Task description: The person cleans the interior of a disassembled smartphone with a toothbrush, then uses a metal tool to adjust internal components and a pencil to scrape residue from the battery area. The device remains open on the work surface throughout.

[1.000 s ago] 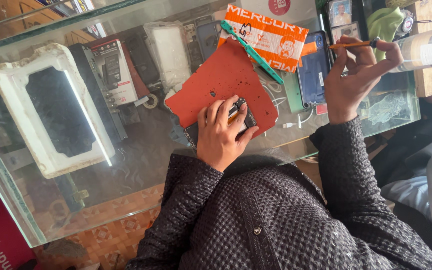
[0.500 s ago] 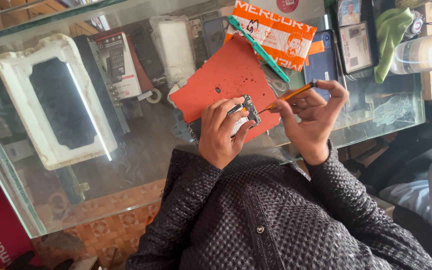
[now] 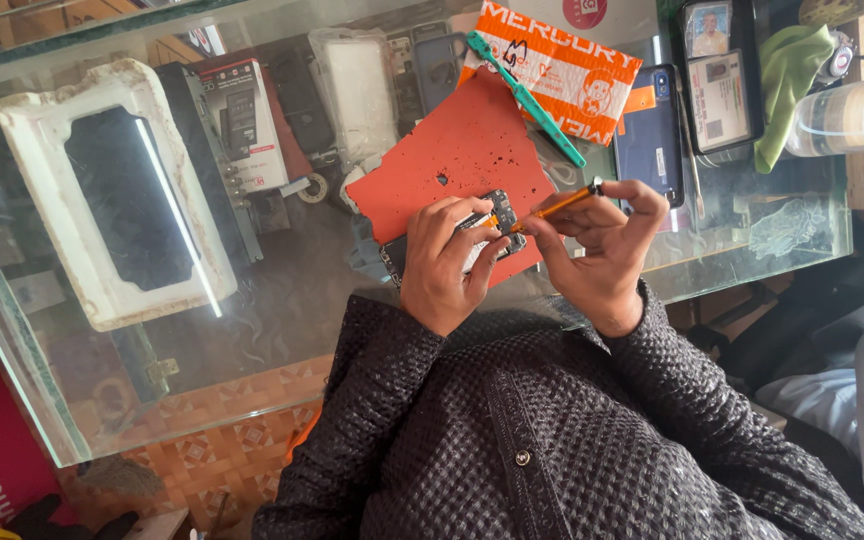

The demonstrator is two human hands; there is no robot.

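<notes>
- Orange mat [image 3: 457, 160] lies on the glass bench [image 3: 252, 330]; an opened phone [image 3: 487, 232] rests on its near edge.
- Left hand [image 3: 442, 265] is curled over the phone, pinning it down.
- Right hand [image 3: 597, 240], just right of the phone, pinches an orange screwdriver [image 3: 552, 207], tip at the phone.
- Beyond the mat: a teal tool [image 3: 527, 95] on an orange-and-white packet [image 3: 572, 75].
- Left of the mat: a white foam tray [image 3: 112, 190], nothing in its dark hollow.

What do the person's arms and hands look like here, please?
Both arms are covered to the wrist by long sleeves of a dark, textured garment with a fine checked weave and a button front. The left hand and right hand are bare: no gloves, rings or watch visible.
</notes>
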